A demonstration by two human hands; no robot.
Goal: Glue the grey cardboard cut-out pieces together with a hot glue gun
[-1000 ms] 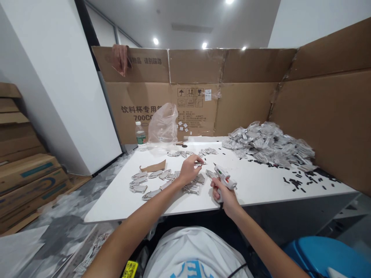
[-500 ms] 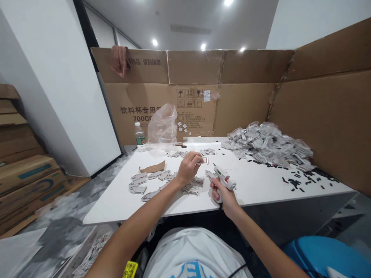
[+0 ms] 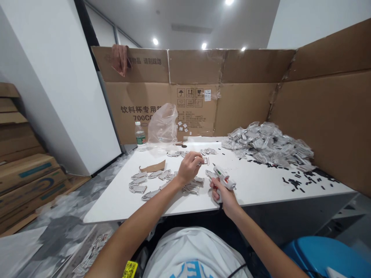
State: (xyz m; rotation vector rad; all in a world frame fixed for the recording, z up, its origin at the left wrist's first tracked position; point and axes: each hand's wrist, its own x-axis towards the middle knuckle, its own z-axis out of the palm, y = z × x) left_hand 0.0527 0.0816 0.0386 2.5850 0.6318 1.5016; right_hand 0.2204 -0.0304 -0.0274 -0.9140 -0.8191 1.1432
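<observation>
Tabletop work in the head view, the sole camera. The left hand (image 3: pixel 189 168) has its thumb and fingertips pinched on the left edge of a small flat piece (image 3: pixel 205 161), placed over the middle of the white table (image 3: pixel 261 189); contact between piece and surface cannot be determined. The right hand (image 3: pixel 224 195) is wrapped around the handle of a glue gun (image 3: pixel 224 177), whose nozzle tilts up and leftward, near the flat piece but apart from it. Pressure on the trigger is not discernible. One grey cutout (image 3: pixel 209 174) lies just beside the gun; further grey cutouts (image 3: pixel 138 182) lie around the left forearm. Clear-wrapped packets (image 3: pixel 266 144) are heaped at the far right, with loose black bits (image 3: pixel 301 179) in front of them.

Probable faults, by judgement: (a) a burn, should the nozzle, if hot, swing against the pinching fingertips; (b) misplaced glue, caused by a premature squeeze or a drip onto the cutout beside the gun; (c) a dropped or turned piece, since the pinch takes only one edge; (d) disordered cutouts, should the low left forearm sweep across them; (e) a jerked nozzle, should the dark cord (image 3: pixel 221 206) snag at the table's near edge.
</observation>
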